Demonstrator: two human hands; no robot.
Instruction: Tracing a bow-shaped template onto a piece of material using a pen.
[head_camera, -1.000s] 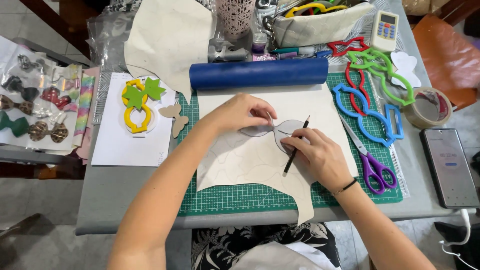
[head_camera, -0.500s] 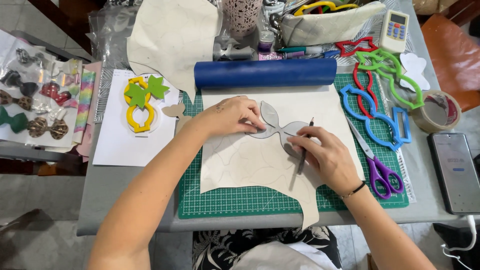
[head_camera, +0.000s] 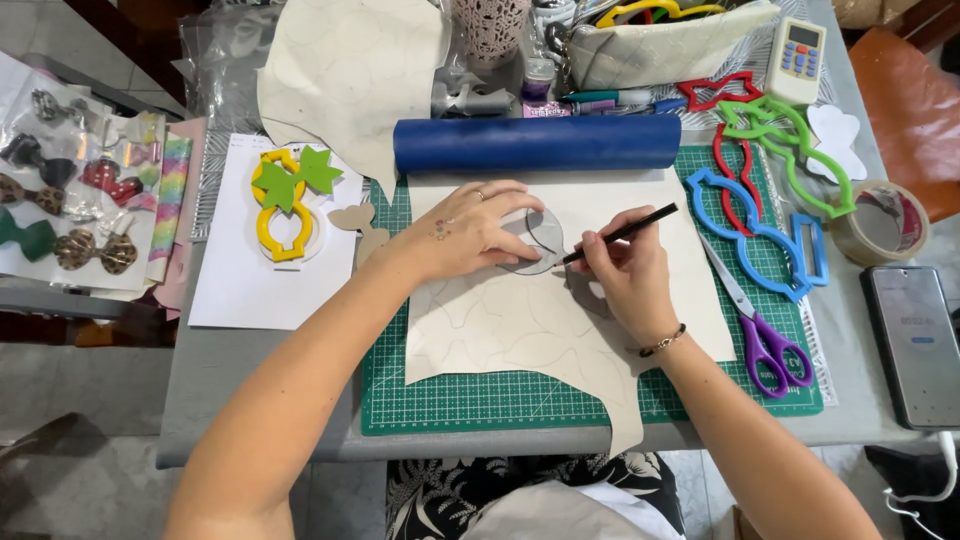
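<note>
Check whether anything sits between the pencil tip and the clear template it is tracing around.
Nothing visible does. The right hand holds the pencil with its tip at the edge of the template, which the left hand presses flat on the cream sheet.

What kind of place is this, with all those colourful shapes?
Probably a home craft table for making bows. A green cutting mat covers it, plastic bow-shaped templates and purple-handled scissors lie beside it, and the right hand traces with a pencil.
</note>
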